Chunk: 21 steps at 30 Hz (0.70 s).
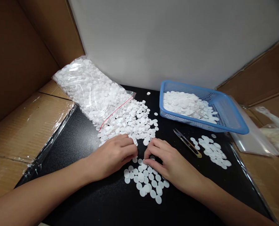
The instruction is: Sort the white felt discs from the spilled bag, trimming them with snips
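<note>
My left hand (pixel 117 154) is closed with its fingers curled down at the near edge of a heap of small round white discs (pixel 132 122). Its fingertips are hidden, so what they hold cannot be seen. Just across from it, my right hand (pixel 164 157) is closed too, thumb and forefinger drawn together above loose discs; any disc between them is too small to make out. Below the hands, a spread of white discs (pixel 146 179) lies on the black tabletop (pixel 94 201). The heap comes out of the mouth of a clear zip bag (pixel 90 88) full of the same discs.
A blue plastic basket (pixel 233 128), partly filled with white discs, stands at the back right. Thread snips (pixel 187 142) lie before it, beside a smaller disc group (pixel 214 152). Clear plastic bags (pixel 254 141) rest on the right. Cardboard (pixel 24 119) and a pale wall (pixel 177 40) surround the table.
</note>
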Motion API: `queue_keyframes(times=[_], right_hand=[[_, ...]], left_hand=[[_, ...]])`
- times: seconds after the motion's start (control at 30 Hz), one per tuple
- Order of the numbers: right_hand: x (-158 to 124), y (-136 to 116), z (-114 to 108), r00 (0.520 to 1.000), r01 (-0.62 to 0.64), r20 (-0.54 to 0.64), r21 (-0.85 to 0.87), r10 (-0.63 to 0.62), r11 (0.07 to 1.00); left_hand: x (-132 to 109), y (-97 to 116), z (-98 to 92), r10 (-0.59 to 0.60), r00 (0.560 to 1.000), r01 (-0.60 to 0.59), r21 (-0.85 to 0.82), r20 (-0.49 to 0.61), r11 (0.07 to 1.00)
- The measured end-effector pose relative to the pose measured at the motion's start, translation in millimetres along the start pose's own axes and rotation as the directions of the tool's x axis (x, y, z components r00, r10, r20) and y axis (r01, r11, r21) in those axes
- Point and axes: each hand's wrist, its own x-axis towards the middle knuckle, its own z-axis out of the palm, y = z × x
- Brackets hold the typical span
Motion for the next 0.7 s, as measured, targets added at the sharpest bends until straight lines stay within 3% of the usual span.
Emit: queue_keyframes(times=[0.13, 0.3, 0.47, 0.63, 0.7], right_hand=[[2.2, 1.1, 2.3, 0.995, 0.005, -0.097, 0.019, -0.003, 1.0], [4.9, -0.3, 11.6, 0.99, 0.046, -0.136, 0.086, -0.034, 0.995], [6.1, -2.8, 16.4, 0.99, -0.023, -0.138, 0.049, 0.03, 0.999], [4.8, -3.0, 11.7, 0.992, -0.071, -0.103, 0.029, 0.073, 0.997], [4.6, -3.3, 9.9, 0.992, -0.086, -0.093, 0.03, 0.089, 0.996]], left_hand=[[-1.1, -3.3, 7.8, 0.031, 0.999, -0.031, -0.039, 0.011, 0.999], [-0.9, -4.3, 7.8, -0.104, 0.994, 0.098, -0.17, -0.025, 0.981], [0.4, -2.3, 2.4, -0.169, 0.986, 0.164, -0.183, -0.013, 0.969], [-1.2, -9.7, -9.8, -0.091, 0.986, 0.117, -0.183, 0.14, 0.976], [-1.7, -13.5, -12.7, -0.09, 0.985, 0.118, -0.189, 0.15, 0.975]])
